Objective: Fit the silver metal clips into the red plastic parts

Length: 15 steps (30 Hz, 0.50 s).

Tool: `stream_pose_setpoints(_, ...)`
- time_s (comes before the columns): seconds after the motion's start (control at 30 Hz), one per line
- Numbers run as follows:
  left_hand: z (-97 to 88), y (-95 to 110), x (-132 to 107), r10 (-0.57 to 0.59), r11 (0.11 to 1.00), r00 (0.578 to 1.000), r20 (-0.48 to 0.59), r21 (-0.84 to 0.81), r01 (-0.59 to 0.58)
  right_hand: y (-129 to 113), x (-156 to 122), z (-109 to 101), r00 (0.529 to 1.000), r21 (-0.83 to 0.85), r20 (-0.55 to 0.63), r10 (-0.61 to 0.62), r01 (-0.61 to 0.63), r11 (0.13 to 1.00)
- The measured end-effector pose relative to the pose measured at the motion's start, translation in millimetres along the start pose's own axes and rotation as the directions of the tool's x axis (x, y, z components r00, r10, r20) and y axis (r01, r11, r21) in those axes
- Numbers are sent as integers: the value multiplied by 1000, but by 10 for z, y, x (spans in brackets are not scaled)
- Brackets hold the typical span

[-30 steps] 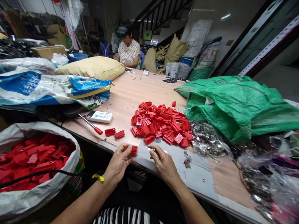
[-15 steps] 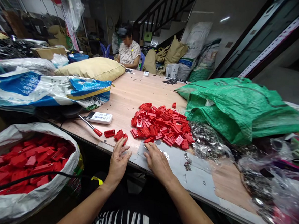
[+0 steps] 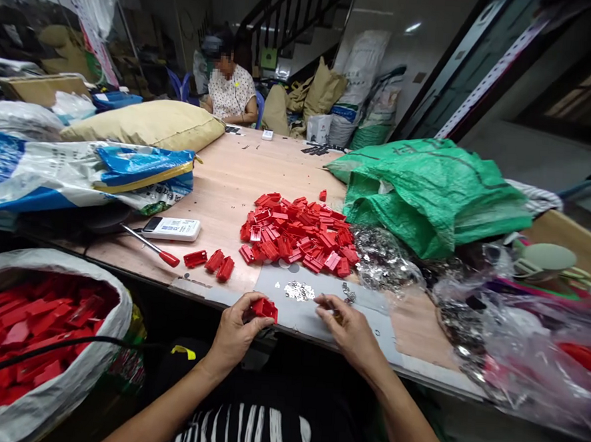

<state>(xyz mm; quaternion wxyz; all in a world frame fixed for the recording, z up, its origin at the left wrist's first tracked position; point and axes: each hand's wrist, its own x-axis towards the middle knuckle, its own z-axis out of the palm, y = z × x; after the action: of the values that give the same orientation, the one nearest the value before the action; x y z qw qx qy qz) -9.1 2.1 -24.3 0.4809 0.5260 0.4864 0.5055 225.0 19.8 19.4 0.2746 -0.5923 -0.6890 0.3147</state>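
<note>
My left hand [image 3: 236, 334] is closed round a red plastic housing [image 3: 265, 309] at the table's front edge, its hollow side showing. My right hand [image 3: 352, 328] is raised over the grey sheet [image 3: 329, 323], thumb and fingers drawn together in a pinch; anything between them is too small to make out. Close to its fingertips lies a patch of small silvery metal pieces [image 3: 300, 290]. Darker metal clips [image 3: 348, 292] sit just behind that hand. Beyond both hands spreads a heap of red housings [image 3: 299, 231]. Several loose red housings [image 3: 214, 261] lie to its left.
An open white sack [image 3: 116, 283] of red housings stands at left. A red-handled tool [image 3: 168, 258] lies by a white device [image 3: 171, 228]. A green sack [image 3: 427, 189] and plastic bags [image 3: 532, 349] of metal parts occupy the right. A person [image 3: 232, 90] sits across the table.
My left hand has taken up a red housing and drawn it back to the table edge. My right hand has left the red heap and moved right, past the silvery pieces. The view has shifted right.
</note>
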Motion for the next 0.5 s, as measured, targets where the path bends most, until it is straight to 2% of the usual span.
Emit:
stream_pose_setpoints(0.1,18,-13,-10,-71,984,997,24,-163,74,393,25,-235,968,-305,-240,72,-145,941)
stream_pose_setpoints(0.17,36,-13,-17,-98,970,995,32,-222,102,566,33,-340,957,-421,-285,51,-172,891)
stream_pose_setpoints(0.33,80,-23,-23,-123,957,991,46,-258,131,692,84,-387,979,-510,-201,-46,-65,858)
stream_pose_setpoints(0.5,76,-35,-18,-127,950,990,56,-280,138,681,174,-356,982,-520,-182,-53,-51,852)
